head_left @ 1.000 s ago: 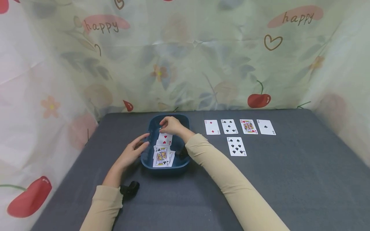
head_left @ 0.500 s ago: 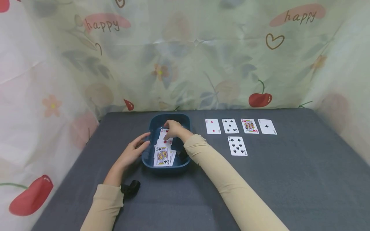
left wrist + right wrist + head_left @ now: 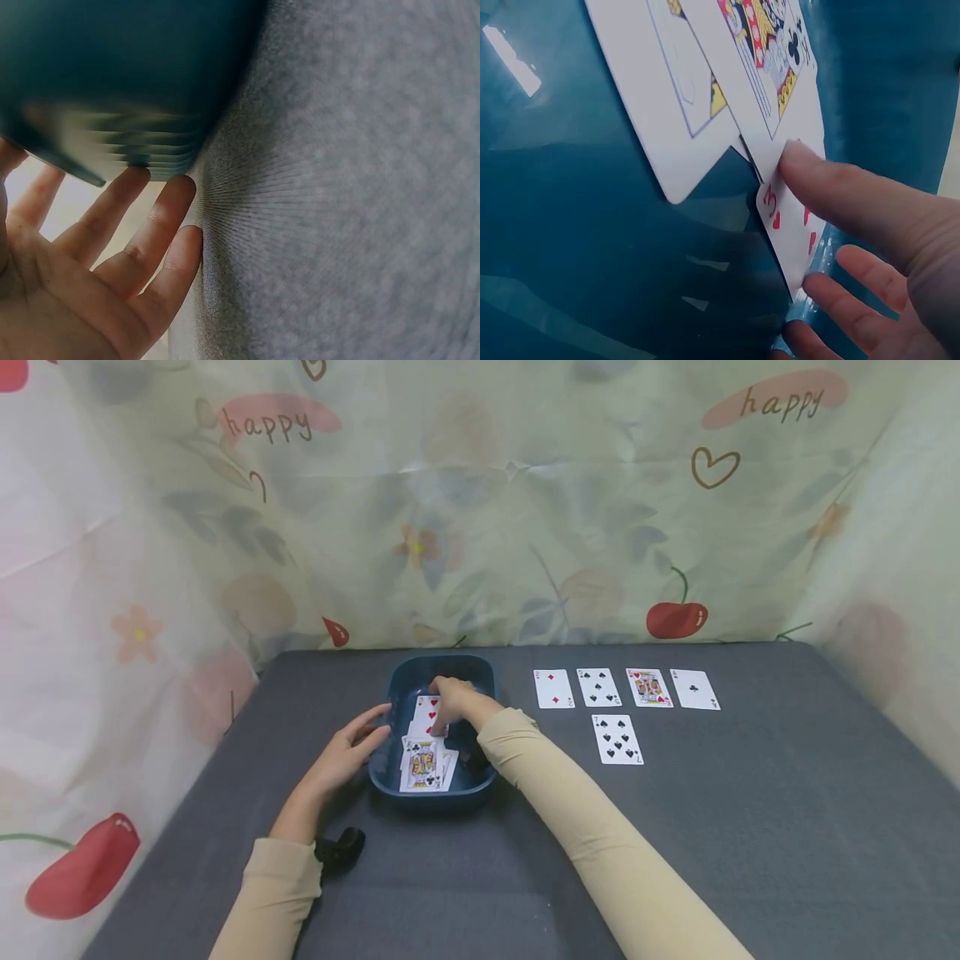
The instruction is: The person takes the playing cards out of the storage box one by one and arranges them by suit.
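A dark blue tray stands on the grey cloth, with playing cards lying face up inside. Toward its near end the king of clubs overlaps other cards. Above it lies the three of hearts. My right hand reaches into the tray. In the right wrist view its thumb touches the cards where king and three overlap, while the other fingers spread by the three's far edge. Left of the tray, my left hand has its fingertips at the side wall, fingers apart and nearly straight.
Right of the tray is a row with the two of diamonds, a spade card, a red face card and the ace of clubs. The seven of spades lies below. A patterned curtain hangs behind.
My right hand has shifted from the tray's far end slightly right and nearer, its thumb coming down over the three of hearts, whose upper part now shows. The left hand stays in place.
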### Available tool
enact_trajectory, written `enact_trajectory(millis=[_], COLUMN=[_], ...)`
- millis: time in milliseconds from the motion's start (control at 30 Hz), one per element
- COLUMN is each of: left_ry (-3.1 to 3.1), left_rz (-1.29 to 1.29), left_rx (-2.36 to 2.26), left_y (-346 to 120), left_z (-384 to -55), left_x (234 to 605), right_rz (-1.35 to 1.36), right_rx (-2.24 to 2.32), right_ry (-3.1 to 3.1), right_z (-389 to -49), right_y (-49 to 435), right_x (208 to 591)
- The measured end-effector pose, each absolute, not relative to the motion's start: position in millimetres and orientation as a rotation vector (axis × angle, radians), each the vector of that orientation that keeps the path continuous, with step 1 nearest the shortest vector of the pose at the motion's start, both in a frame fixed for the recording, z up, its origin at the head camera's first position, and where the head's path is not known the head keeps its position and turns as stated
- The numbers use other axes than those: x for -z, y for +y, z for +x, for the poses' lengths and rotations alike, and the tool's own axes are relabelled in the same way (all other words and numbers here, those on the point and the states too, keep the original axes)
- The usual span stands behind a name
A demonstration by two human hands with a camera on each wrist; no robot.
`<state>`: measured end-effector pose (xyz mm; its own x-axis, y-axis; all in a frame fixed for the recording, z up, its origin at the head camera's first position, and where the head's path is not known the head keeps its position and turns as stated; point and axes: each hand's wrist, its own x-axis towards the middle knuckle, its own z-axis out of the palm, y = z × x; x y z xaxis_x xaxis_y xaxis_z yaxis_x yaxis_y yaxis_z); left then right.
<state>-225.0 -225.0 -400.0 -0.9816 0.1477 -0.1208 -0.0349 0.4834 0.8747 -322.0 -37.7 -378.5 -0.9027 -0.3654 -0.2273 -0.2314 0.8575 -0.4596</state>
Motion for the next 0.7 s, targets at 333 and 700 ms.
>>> enact_trajectory(millis=[333,700], left_ry=[2.539,2.545], left_rz=[0.122,0.124], left_rx=[-1.506,-1.494], left_y=[-225.8,-226.1], left_z=[-225.1,-226.0], left_x=[400.1,400.7], right_rz=[-0.43,-0.511], right_rx=[0.565,0.914], right_ry=[2.711,2.747], right_z=[-318.6,-324.9], right_y=[-35.2,-31.5], right_x=[377.2,365.3])
